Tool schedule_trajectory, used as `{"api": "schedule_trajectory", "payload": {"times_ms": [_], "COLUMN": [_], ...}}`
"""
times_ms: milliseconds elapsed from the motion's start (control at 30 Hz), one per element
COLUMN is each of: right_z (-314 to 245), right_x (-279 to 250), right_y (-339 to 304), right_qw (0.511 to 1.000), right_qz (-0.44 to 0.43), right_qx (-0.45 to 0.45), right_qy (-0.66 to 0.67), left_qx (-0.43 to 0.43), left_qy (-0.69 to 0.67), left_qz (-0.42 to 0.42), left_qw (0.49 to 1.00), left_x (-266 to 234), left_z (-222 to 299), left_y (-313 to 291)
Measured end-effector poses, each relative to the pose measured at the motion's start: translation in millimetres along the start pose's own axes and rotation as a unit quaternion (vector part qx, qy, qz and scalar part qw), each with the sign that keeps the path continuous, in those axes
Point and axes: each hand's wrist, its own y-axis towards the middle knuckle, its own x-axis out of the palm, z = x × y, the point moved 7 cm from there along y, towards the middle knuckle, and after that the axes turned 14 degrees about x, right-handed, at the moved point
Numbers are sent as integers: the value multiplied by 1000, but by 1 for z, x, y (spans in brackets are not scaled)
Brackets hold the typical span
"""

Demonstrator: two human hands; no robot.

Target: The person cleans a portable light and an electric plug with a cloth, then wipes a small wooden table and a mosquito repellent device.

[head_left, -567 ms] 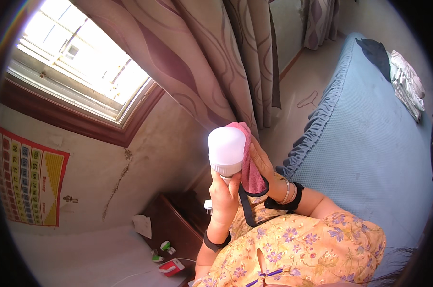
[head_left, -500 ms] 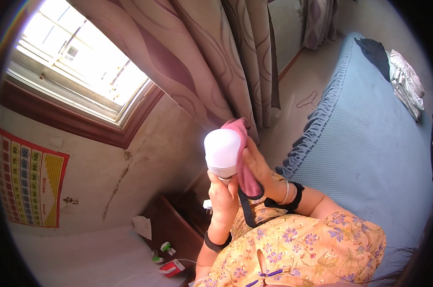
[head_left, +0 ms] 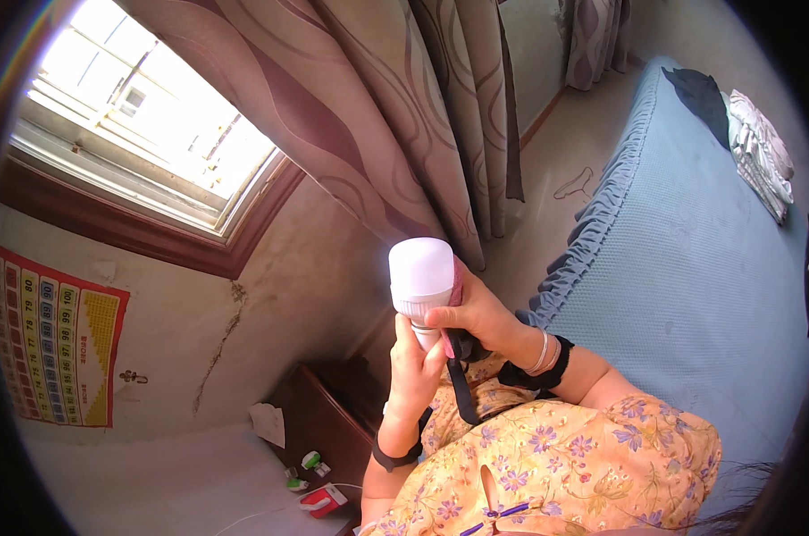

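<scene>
A large white light bulb (head_left: 420,277) is held up in front of me, near the patterned curtain (head_left: 395,116). My left hand (head_left: 415,364) grips its base from below. My right hand (head_left: 477,314) presses a pink cloth (head_left: 456,288) against the bulb's right side, fingers curled around the neck. A black strap (head_left: 459,389) hangs down from my right hand. Both wrists wear black bands, and the right wrist also has thin bangles.
A bright window (head_left: 145,152) with a dark wooden sill is at upper left, a colourful chart (head_left: 51,344) on the wall below it. A dark wooden cabinet (head_left: 319,420) with small items stands low. A blue-covered bed (head_left: 690,259) with folded clothes (head_left: 757,152) fills the right.
The bulb and both hands have shifted slightly left and down. The pink cloth has slid from over the bulb's top to its right side.
</scene>
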Motion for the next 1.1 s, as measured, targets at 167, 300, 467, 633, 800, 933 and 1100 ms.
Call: {"api": "schedule_trajectory", "payload": {"times_ms": [167,300,467,633,800,933,1100], "right_z": [6,26,9,-1,1,-5,13], "right_x": [-9,-29,-26,-13,-11,-4,-15], "right_y": [0,11,-8,-17,-20,-21,-10], "right_qw": [992,926,905,971,950,959,997], "right_qz": [-9,-52,-73,-54,-47,-71,14], "right_qx": [36,138,114,31,102,83,35], "right_qy": [120,348,403,229,292,261,70], "left_qx": [-217,-247,-259,-41,-21,19,-6], "left_qy": [-369,-551,-535,-66,254,291,216], "left_qz": [27,21,65,94,57,88,79], "left_qw": [903,797,801,993,965,952,973], "left_x": [9,16,18,6,10,6,6], "left_z": [-6,-8,-25,-23,-3,13,-5], "left_y": [-5,-12,-14,-5,-7,-1,-9]}}
